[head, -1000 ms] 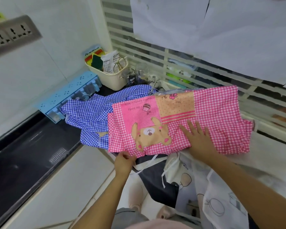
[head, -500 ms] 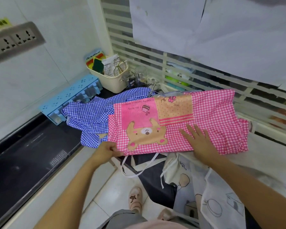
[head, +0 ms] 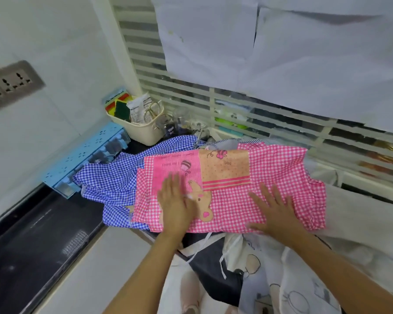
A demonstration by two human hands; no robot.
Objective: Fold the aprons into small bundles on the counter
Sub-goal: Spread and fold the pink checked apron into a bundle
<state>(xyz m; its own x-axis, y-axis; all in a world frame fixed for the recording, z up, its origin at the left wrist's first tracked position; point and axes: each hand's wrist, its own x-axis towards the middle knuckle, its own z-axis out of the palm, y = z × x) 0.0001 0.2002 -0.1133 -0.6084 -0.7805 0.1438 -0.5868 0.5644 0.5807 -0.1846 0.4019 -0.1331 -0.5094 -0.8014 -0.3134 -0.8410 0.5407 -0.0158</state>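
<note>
My left hand [head: 176, 201] and right hand [head: 276, 211] press flat, grip wide, pinning the pink apron [head: 275, 165] smooth for its next fold.

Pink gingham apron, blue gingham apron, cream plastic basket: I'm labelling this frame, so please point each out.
Pink gingham apron [head: 277, 168], head view: checked cloth right of its pocket.
Blue gingham apron [head: 114, 177], head view: its middle folds.
Cream plastic basket [head: 142, 133], head view: front wall.
</note>
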